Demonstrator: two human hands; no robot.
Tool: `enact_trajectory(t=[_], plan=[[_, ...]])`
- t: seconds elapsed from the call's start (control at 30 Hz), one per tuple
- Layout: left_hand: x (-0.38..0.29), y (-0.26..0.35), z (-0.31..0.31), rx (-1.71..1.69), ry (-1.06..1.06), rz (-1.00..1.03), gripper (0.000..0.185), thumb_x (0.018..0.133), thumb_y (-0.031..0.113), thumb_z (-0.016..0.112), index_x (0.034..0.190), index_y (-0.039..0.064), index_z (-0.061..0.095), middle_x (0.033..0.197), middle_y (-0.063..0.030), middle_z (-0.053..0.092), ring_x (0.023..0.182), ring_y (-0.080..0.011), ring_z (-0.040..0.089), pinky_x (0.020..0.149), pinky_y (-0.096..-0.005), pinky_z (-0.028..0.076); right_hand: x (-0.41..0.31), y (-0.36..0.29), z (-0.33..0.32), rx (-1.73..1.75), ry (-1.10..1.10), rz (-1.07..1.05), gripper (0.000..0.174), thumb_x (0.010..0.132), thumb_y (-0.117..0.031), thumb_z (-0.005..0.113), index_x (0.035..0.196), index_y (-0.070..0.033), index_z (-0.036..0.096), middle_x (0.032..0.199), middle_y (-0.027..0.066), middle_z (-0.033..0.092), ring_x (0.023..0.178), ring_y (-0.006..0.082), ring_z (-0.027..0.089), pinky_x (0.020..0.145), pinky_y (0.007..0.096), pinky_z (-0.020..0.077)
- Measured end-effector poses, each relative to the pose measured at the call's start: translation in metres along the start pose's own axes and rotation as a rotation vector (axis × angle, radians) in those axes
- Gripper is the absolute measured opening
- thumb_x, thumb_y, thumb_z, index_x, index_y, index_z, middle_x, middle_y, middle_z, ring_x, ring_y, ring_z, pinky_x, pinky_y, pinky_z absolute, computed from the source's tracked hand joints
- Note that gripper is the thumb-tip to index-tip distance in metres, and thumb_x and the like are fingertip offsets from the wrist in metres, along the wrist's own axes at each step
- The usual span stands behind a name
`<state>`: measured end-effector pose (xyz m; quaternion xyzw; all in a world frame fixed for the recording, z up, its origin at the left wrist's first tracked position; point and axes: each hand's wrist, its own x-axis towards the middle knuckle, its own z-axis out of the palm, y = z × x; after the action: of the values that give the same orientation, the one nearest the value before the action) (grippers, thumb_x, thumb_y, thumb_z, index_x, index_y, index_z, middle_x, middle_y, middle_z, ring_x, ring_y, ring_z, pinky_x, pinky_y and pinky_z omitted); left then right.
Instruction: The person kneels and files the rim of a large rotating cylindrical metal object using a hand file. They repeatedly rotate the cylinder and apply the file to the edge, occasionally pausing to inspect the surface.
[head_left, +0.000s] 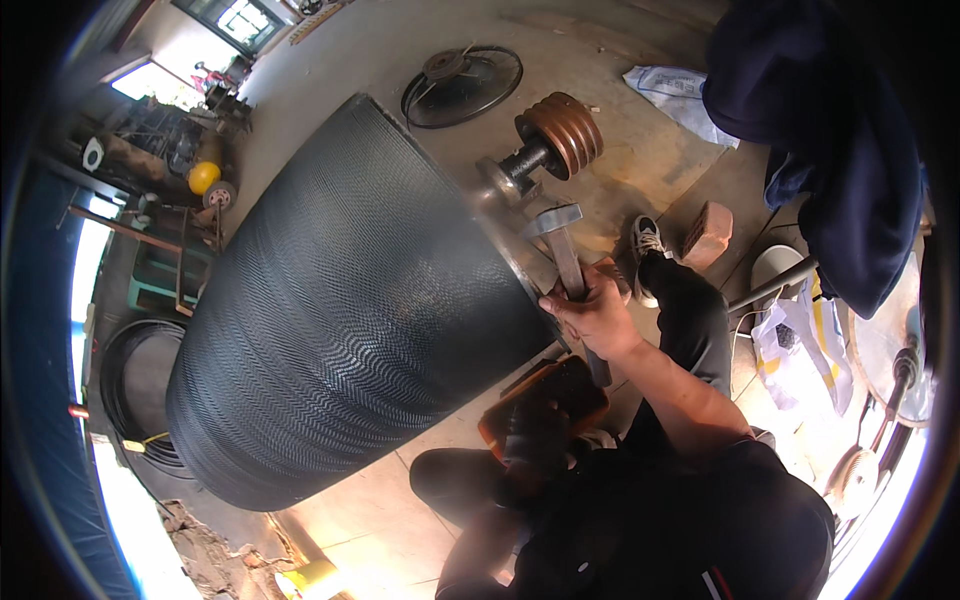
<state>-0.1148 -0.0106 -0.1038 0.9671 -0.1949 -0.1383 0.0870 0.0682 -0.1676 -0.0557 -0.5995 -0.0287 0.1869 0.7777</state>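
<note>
My right hand (600, 315) grips the handle of a hammer (566, 262), whose steel head is uppermost, beside the near end rim of a large dark drum (337, 300) with a fine chevron-patterned surface. The hand is close to that rim; contact is unclear. Beyond the hammer, a shaft (517, 169) with a reddish-brown multi-groove pulley (562, 135) projects at the drum's end. My left hand (536, 435), dark and apparently gloved, is over or beside an orange-and-black case (585, 390). Its fingers are blurred, and whether it holds anything is unclear.
A brick (707, 234) lies near my shoe (646, 236). A spoked wheel (461, 86) lies beyond the drum. Coiled black cable (124, 375) is at left. Navy cloth (817, 142), a metal bar (772, 285) and white bags (802, 345) are at right. A yellow object (307, 579) is at the bottom.
</note>
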Motion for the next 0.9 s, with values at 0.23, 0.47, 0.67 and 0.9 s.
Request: enact_trajectory(t=[0.23, 0.47, 0.67, 0.9], plan=[[0.01, 0.0, 0.005, 0.099, -0.031, -0.028, 0.073, 0.061, 0.052, 0.09, 0.113, 0.004, 0.071, 0.119, -0.0158, 0.068, 0.117, -0.0369, 0.061, 0.107, -0.0499, 0.045, 0.004, 0.003, -0.001, -0.096, 0.001, -0.05, 0.03, 0.092, -0.015, 0.085, 0.106, -0.001, 0.063, 0.077, 0.0005, 0.064, 0.068, 0.0084, 0.057, 0.061, 0.0301, 0.05], [0.012, 0.004, 0.001, 0.302, -0.064, 0.006, 0.022, 0.095, 0.024, 0.064, 0.107, 0.006, 0.071, 0.109, -0.011, 0.069, 0.11, -0.0333, 0.065, 0.095, -0.0471, 0.051, 0.012, 0.005, -0.001, -0.194, -0.049, -0.143, 0.034, 0.091, -0.021, 0.087, 0.103, 0.0, 0.063, 0.079, 0.0087, 0.068, 0.073, 0.0107, 0.06, 0.066, 0.0341, 0.0523], [0.021, 0.006, -0.019, 0.25, -0.278, -0.015, 0.032, 0.102, 0.021, 0.054, 0.123, 0.004, 0.071, 0.122, -0.0166, 0.072, 0.121, -0.0336, 0.064, 0.103, -0.0499, 0.048, 0.01, 0.005, -0.001, -0.268, 0.006, -0.253, 0.035, 0.092, -0.023, 0.086, 0.102, 0.001, 0.063, 0.083, 0.0187, 0.07, 0.074, 0.0193, 0.065, 0.073, 0.0395, 0.0546], [0.03, -0.005, -0.043, 0.305, -0.292, 0.052, 0.022, 0.099, 0.03, 0.066, 0.107, 0.01, 0.07, 0.106, -0.0104, 0.07, 0.101, -0.0311, 0.068, 0.091, -0.0448, 0.053, 0.008, -0.004, 0.004, -0.385, 0.074, -0.272, 0.036, 0.09, -0.023, 0.086, 0.098, 0.001, 0.061, 0.082, 0.0224, 0.069, 0.074, 0.031, 0.068, 0.073, 0.0439, 0.0547]])
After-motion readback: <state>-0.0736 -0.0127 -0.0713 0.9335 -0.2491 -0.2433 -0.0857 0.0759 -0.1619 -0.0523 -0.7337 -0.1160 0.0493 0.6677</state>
